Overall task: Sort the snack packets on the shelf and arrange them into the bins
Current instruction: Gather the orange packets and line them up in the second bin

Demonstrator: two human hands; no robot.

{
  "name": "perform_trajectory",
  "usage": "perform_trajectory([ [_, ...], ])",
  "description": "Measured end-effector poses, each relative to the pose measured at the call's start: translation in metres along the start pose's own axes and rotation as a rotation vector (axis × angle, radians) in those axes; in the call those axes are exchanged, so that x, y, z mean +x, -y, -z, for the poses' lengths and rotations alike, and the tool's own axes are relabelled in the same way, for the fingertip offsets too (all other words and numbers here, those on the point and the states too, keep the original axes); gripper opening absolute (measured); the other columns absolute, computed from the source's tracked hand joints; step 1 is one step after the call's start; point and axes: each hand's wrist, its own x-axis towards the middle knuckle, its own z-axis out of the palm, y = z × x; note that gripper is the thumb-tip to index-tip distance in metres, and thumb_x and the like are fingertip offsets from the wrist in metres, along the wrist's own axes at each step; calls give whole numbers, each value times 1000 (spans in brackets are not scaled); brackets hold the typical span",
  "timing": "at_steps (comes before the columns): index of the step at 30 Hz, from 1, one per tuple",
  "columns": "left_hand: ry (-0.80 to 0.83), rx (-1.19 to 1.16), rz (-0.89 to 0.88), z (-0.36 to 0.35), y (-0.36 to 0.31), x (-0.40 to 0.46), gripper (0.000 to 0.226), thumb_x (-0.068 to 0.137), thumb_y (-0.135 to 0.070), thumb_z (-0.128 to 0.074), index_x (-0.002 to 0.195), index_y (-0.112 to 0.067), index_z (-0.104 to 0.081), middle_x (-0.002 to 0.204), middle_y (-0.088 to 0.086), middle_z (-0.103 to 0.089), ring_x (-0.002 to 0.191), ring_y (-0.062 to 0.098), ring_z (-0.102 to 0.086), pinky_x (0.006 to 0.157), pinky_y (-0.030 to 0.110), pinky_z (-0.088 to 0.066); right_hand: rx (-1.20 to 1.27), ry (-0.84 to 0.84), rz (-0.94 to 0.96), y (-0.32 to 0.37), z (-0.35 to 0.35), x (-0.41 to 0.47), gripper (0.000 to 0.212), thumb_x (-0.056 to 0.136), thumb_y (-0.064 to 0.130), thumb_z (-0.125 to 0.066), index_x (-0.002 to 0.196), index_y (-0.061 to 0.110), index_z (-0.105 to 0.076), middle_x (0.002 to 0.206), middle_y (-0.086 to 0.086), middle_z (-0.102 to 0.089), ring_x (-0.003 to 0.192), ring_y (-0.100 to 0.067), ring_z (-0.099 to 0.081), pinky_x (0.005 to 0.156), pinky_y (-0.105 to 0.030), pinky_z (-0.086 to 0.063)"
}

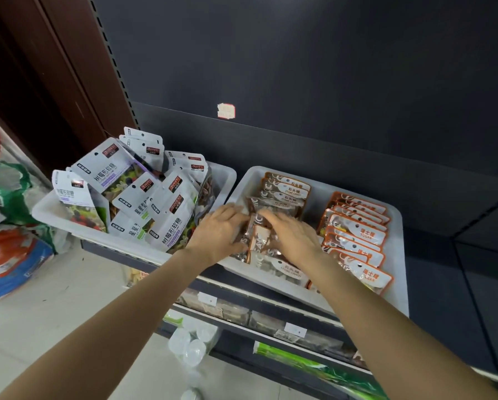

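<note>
So the white plastic bin on the right [398, 226] is the landmark; left of it a second white tub [227, 174] is heaped with grey gummy pouches [172, 215]. Inside its near-left part, left hand [217, 233] and right hand [292, 236] grip brown stone-candy packets [257, 238], fingers curled round them; orange-edged sugar packets [354, 235] are lined up along its right side.

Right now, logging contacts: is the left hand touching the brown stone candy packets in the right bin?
Touching. The head view shows the left hand with its fingers laid against the brown stone candy packets in the right bin; no gap shows.
</note>
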Motion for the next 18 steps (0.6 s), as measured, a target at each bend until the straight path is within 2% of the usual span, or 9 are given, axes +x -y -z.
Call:
perform_trajectory([
  [3,112,54,63,2,7,2,88,82,-56,-61,150,-23,-17,159,-4,-8,146,13,-3,117,37,-9,-104,10,-54,-8,4,-2,71,89,-5,-51,141,35,-25,102,-7,-63,82,-23,-64,69,-34,-55],
  [7,169,170,60,-1,7,5,96,79,-66,-56,152,-23,-10,160,-3,1,147,15,1,118,36,-5,-203,44,-91,-22,15,-5,55,94,5,-49,140,32,-34,95,-7,-65,83,-24,-65,67,-32,-50],
  [9,160,218,36,-3,4,6,95,79,-67,-56,151,-24,-12,160,-1,-1,147,16,-1,118,36,-5,-183,82,-108,-25,17,-8,73,93,1,-49,146,39,-18,89,-5,-62,78,-22,-64,63,-31,-50],
  [10,155,224,10,-4,2,8,95,79,-66,-57,151,-23,-13,160,1,-4,147,17,-2,118,36,-6,-161,90,-91,-25,16,-8,87,90,-5,-49,148,43,-5,89,-5,-60,76,-20,-63,59,-30,-50],
  [11,159,218,-17,-6,-1,10,95,79,-65,-58,151,-22,-13,159,1,-8,147,17,-4,118,35,-5,-125,86,-49,-24,15,-7,99,86,-10,-50,146,46,5,104,-7,-59,82,-20,-63,59,-29,-50],
  [13,177,214,-43,-9,-4,16,97,79,-63,-59,151,-18,-12,159,2,-11,147,17,-5,118,33,-3,-70,81,65,-16,12,-4,108,81,-14,-52,144,50,8,149,-6,-31,117,-23,-53,76,-34,-52],
  [14,187,230,-43,-11,-5,18,98,79,-64,-58,151,-16,-10,159,3,-9,147,18,-3,118,33,-1,-52,91,98,-13,10,-2,104,82,-11,-52,145,50,4,156,-3,-17,130,-24,-42,88,-37,-49],
  [16,208,292,-43,-13,-6,22,100,81,-67,-52,152,-13,-6,160,4,-3,147,18,3,118,34,4,-17,84,85,-10,6,0,89,89,1,-52,145,49,-2,154,-2,-23,132,-25,-40,94,-41,-47],
  [18,234,377,-45,-17,-8,26,99,84,-70,-42,151,-12,1,160,7,3,147,21,9,119,36,6,-37,47,27,-12,1,4,84,93,4,-49,144,50,1,145,-6,-41,117,-26,-55,85,-41,-51],
])
